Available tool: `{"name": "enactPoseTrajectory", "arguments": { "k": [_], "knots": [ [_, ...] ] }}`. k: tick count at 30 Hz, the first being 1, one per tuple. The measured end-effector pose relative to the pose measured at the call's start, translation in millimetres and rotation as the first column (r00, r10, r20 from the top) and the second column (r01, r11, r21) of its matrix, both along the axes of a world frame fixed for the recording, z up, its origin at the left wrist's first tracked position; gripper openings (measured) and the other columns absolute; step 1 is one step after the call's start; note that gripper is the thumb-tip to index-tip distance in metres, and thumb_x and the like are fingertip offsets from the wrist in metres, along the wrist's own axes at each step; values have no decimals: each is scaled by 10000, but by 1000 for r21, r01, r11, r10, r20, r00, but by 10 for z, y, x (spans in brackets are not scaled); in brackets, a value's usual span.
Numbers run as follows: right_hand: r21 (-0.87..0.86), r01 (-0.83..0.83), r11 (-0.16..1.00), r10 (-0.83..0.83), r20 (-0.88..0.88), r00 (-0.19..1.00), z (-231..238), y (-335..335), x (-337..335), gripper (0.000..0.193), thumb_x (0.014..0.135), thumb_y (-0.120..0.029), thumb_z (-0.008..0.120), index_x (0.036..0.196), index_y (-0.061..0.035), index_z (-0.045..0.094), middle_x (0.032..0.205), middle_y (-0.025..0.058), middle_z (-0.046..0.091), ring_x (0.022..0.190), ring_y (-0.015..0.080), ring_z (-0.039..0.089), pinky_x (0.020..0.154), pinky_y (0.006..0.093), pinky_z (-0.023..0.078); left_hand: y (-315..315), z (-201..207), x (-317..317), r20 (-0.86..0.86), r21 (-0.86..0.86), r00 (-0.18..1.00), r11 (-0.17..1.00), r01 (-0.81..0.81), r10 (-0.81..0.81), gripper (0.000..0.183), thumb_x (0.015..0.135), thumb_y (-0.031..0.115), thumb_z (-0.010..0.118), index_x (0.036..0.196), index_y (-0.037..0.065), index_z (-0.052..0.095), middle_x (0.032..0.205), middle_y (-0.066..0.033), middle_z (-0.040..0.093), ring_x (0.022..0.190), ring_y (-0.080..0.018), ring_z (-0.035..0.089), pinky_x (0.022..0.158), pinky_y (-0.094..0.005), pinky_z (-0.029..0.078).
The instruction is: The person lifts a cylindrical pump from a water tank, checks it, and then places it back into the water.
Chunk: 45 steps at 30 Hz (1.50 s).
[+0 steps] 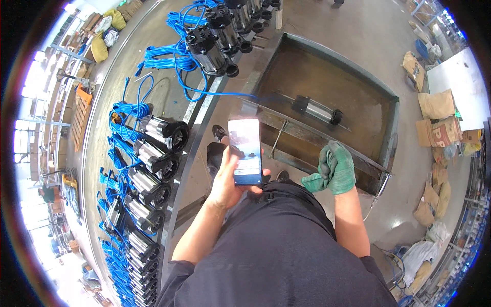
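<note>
My bare left hand point(226, 179) grips a smartphone point(246, 148) from below and the side, its lit screen facing up. The fingers wrap behind the phone, and the thumb lies along its left edge. To the right, my right hand point(336, 166) wears a green work glove with a greyish-green patch. Its fingers are curled in over the near edge of a metal water tank point(327, 134); whether they hold anything is hidden by the folds. Lying in the tank's brownish water is a silver and black submersible pump point(318, 110), with a blue cable point(225, 94) running left to the bench.
A long bench point(115, 87) on the left carries several more pumps point(162, 131) with coiled blue cables point(130, 110). Further pumps point(209, 48) stand at its far end. A metal rod point(277, 138) crosses the tank's near side. Cardboard boxes point(437, 105) line the right.
</note>
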State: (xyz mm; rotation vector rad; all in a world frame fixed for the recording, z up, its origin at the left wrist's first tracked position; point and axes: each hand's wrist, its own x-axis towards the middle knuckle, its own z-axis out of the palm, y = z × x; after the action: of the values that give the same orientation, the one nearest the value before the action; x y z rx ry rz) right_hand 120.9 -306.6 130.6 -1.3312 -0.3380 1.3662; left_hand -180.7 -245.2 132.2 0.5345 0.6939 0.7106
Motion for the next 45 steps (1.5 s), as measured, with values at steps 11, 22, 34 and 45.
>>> {"name": "enactPoseTrajectory", "arguments": {
  "k": [11,22,34,45],
  "knots": [
    [34,-14,999,12,33,999,-17,-95,-13,428,1028,-393,601,790,-37,616,539,44,470,411,145,436,399,294,344,-71,-56,73,105,-57,994,997,45,-39,752,978,531,566,1617,303,242,1607,-163,447,1315,-505,590,1097,-678,468],
    [26,-24,999,22,64,998,19,-147,-26,433,1028,-401,601,788,-42,630,535,51,486,406,146,436,401,295,346,-72,-190,114,111,-48,994,999,-13,18,573,950,198,463,1494,223,286,1515,-280,489,1248,-526,621,1018,-663,547],
    [5,-12,1000,12,58,998,35,-142,-60,435,1032,-408,598,780,-54,627,536,39,488,422,137,440,408,292,347,-52,-399,102,-36,-53,985,984,-169,167,721,930,40,393,1609,175,190,1387,-286,585,1100,-460,706,952,-542,606],
    [12,-20,1000,20,40,999,-31,-129,-20,437,1035,-410,595,784,-55,636,533,40,490,413,137,435,402,290,346,-42,-457,95,-167,-55,973,984,-170,159,670,918,91,392,1567,160,237,1396,-299,576,1138,-480,685,984,-594,596]
  ]
}}
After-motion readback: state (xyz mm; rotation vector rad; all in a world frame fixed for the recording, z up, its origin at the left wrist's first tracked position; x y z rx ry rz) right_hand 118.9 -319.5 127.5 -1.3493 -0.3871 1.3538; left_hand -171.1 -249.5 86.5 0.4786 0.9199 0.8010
